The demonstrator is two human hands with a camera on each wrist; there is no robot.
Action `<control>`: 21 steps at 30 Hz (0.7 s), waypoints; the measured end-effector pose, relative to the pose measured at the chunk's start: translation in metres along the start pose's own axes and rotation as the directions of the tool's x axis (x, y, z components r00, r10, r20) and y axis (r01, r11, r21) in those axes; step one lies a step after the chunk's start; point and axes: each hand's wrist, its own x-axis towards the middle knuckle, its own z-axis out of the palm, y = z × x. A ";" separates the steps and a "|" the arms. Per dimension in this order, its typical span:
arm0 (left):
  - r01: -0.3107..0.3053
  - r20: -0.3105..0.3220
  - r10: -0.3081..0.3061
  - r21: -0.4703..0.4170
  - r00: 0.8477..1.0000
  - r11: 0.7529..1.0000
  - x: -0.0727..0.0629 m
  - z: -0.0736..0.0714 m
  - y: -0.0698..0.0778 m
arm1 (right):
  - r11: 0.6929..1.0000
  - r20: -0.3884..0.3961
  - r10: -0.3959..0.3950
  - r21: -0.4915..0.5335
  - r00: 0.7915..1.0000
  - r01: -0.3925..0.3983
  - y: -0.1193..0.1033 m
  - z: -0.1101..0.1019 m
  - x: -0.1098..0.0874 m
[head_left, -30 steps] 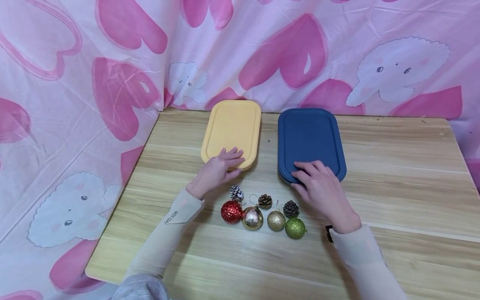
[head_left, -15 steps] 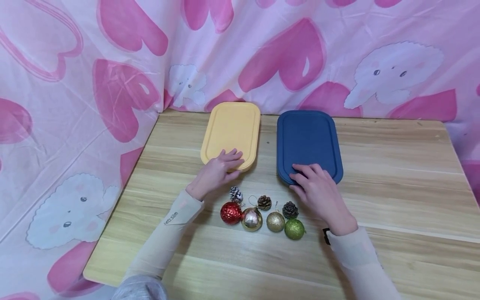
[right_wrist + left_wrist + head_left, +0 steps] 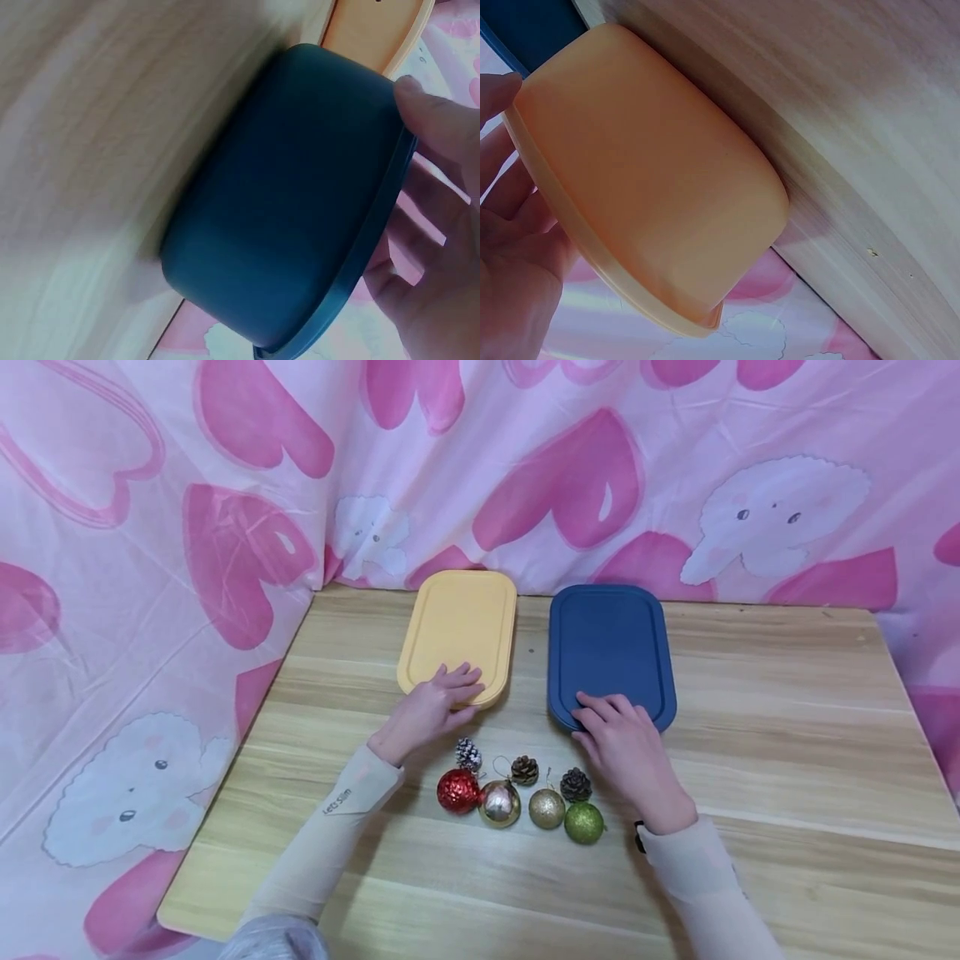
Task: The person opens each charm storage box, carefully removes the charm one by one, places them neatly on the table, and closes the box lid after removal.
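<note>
Two lidded storage boxes stand side by side on the table. My left hand (image 3: 426, 708) lies over the near edge of the yellow lid (image 3: 463, 618); its fingers are spread on top and the thumb is at the rim. In the left wrist view, the yellow box (image 3: 652, 172) shows its smooth wall, with the thumb tip right at the lid's rim. My right hand (image 3: 630, 752) grips the near left edge of the blue lid (image 3: 609, 639), fingers bent over the top. The right wrist view has the thumb against the rim of the blue box (image 3: 277, 195). Both lids hide the boxes' insides.
Nearer on the wooden table (image 3: 787, 735) lie a red bauble (image 3: 458, 791), a shiny gold bauble (image 3: 500, 803), a glittery gold bauble (image 3: 547, 808) and a green bauble (image 3: 584, 822). Behind them are a frosted pine cone (image 3: 468, 754), a brown one (image 3: 525, 770) and a dark one (image 3: 576, 784).
The head view has shifted slightly, so everything sits a little lower and further left in it. Both hands keep their places on the lids.
</note>
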 end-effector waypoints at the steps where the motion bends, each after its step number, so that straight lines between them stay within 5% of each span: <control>1: -0.001 0.000 0.001 0.001 1.000 1.000 0.000 0.000 0.000 | 1.000 0.000 0.006 -0.001 1.000 -0.006 0.000 0.000 0.001; 13: -0.006 0.002 0.006 0.003 1.000 1.000 0.003 -0.001 0.001 | 0.998 0.029 0.058 0.007 0.998 -0.058 -0.001 0.000 0.007; 21: 0.006 0.052 -0.007 0.021 0.999 1.000 0.006 -0.005 0.003 | 0.999 0.145 0.030 0.009 0.989 -0.032 0.005 -0.009 0.009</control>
